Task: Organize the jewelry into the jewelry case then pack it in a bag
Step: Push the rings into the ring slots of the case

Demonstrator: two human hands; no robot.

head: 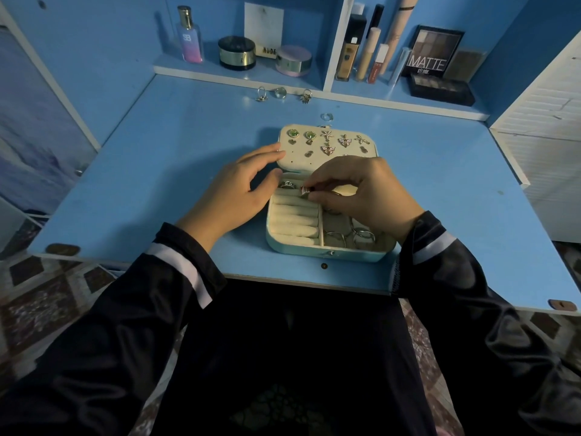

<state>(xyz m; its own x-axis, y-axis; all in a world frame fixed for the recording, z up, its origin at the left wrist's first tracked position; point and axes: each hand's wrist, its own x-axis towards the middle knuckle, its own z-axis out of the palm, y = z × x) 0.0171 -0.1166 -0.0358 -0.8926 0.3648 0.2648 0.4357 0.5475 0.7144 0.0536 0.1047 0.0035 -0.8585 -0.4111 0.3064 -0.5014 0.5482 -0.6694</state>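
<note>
An open pale-blue jewelry case (327, 254) lies on the blue desk. Its cream lid panel (295, 162) carries several earrings. My right hand (361, 193) pinches a sparkly ring (304, 192) over the top ring rolls (295, 215). A dark ring (286, 184) sits in the top slot. My left hand (242, 187) rests against the case's left side, fingers relaxed on the lid's edge. Hoop earrings (349, 236) lie in the right compartment. Loose rings (261, 94) (279, 92) (305, 96) (327, 116) lie beyond the case.
A shelf at the back holds a perfume bottle (188, 36), jars (237, 53), foundation tubes (349, 48) and a MATTE palette (434, 51). A white cabinet (540, 136) stands at the right. The desk's front edge (283, 276) is close to my body.
</note>
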